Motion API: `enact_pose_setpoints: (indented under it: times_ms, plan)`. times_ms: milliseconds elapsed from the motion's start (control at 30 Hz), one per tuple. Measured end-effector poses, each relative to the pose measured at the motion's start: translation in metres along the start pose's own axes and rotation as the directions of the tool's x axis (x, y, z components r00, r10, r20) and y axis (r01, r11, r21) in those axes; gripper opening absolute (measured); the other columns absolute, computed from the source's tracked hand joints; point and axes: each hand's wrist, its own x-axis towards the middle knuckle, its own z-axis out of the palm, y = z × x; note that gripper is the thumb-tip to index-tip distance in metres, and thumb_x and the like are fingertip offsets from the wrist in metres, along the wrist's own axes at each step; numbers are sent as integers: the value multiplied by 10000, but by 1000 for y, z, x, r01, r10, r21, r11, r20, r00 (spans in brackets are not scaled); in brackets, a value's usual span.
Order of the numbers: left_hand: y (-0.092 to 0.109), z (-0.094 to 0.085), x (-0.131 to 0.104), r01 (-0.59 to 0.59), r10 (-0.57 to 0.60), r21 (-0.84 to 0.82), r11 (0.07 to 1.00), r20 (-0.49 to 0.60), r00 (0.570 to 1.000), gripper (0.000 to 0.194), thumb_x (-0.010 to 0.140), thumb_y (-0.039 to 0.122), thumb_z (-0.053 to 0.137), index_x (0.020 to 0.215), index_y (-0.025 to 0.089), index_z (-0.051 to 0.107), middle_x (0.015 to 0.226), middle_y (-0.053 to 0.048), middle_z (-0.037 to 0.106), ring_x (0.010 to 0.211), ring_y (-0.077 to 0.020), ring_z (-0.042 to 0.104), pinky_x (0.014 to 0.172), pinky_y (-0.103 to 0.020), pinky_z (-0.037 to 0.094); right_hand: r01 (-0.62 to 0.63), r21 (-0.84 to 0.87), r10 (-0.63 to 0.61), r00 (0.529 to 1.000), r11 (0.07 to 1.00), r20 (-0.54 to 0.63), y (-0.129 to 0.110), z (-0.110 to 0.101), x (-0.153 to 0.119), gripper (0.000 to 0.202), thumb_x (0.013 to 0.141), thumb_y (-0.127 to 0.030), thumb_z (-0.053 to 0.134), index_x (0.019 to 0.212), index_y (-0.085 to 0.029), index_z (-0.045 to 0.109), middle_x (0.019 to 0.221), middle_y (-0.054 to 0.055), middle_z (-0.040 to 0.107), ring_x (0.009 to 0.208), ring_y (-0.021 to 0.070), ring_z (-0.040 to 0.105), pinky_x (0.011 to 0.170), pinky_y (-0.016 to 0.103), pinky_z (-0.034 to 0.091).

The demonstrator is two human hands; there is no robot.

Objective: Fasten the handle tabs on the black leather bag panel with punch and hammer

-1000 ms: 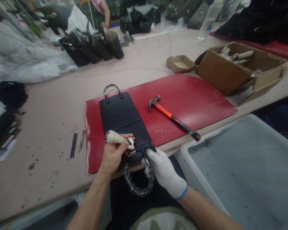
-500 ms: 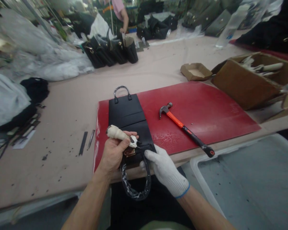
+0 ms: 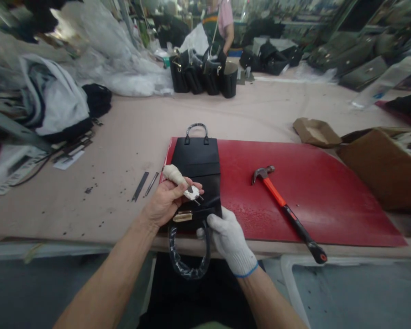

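Observation:
A flat black handbag [image 3: 201, 157] lies with its near end at the table's front edge. One plastic-wrapped handle [image 3: 197, 125] stands at its far end, and another plastic-wrapped handle [image 3: 190, 274] hangs toward me. My bare left hand [image 3: 167, 201] is closed around a hand tool [image 3: 174, 174] with a pale wrapped grip and two thin metal prongs, held above the bag. Just below the prongs is a gold metal fitting [image 3: 182, 216] on the bag. My right hand [image 3: 229, 235], in a white knit glove, pinches the bag's near right edge beside a black strap.
A claw hammer [image 3: 276, 194] rests on the red mat [image 3: 332, 192]. Left of the mat lie a dark flat strip [image 3: 140, 186] and a thin metal rod [image 3: 151, 184]. Cardboard boxes [image 3: 383, 169] stand at right, several black bags [image 3: 205, 73] at the back. A person [image 3: 226, 27] is beyond them.
My view has turned left, so the scene sits further right. My left hand has tilted the tool; its prongs and the gold fitting show more plainly. My right hand keeps its hold.

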Motion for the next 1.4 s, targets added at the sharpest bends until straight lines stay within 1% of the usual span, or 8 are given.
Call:
enact_pose_setpoints:
  times_ms: [167,267,600,867,967,1067,1167,1400]
  plan:
    - [-2,-1,-4,-85,84,57,995,19,996,375,740,430,913,929,150,752,996,-115,797,899,-244,767,791,-297,612,-21,-13,20,999,1000,-42,0,6,4,338,721,-385,803,934,-151,684,745,44,675,468,150,590,440,272,559]
    - [-5,1,-4,-124,123,103,987,8,992,384,726,437,919,920,144,763,990,-121,795,881,-238,758,773,-287,604,-38,-14,36,996,999,-76,-2,9,4,352,714,-391,802,939,-150,678,734,40,673,446,152,593,418,258,543]
    - [-8,0,-3,-143,144,167,975,8,990,366,751,437,897,931,144,772,1020,-128,787,924,-257,747,841,-328,594,-57,-6,56,994,998,-90,-4,13,5,318,679,-367,786,875,-139,681,663,28,648,429,145,576,402,237,517]
    - [-10,-2,0,-172,159,267,948,68,985,339,815,434,849,978,145,782,1018,-119,778,915,-232,721,848,-312,577,-43,-18,42,997,999,-69,-1,8,7,363,706,-394,786,939,-132,694,742,50,684,454,152,591,422,255,529]
    - [-8,-3,0,-145,124,315,938,84,989,338,821,429,846,996,147,782,1012,-108,778,903,-214,711,836,-292,566,6,-68,-5,1000,998,24,1,-2,8,331,740,-390,778,930,-132,697,734,53,688,520,174,625,489,272,553]
    - [-4,-4,-1,-68,50,312,948,64,997,366,786,450,870,967,143,784,991,-104,782,874,-205,711,787,-270,561,50,-149,-29,990,988,138,2,-14,7,261,738,-316,786,909,-132,715,751,44,694,610,175,641,572,262,549]
    - [0,-3,-3,0,-17,292,956,53,998,403,756,478,888,943,136,788,980,-110,785,863,-206,716,772,-267,561,42,-190,-14,989,981,149,3,-20,6,202,721,-273,800,845,-133,723,720,21,682,582,145,606,548,229,510]
    - [1,1,-5,17,-34,284,959,54,998,413,755,489,887,945,134,793,981,-111,785,850,-199,715,781,-268,564,-23,-88,37,986,996,162,2,-14,5,283,718,-383,831,742,-139,690,549,26,642,409,152,558,422,234,492]
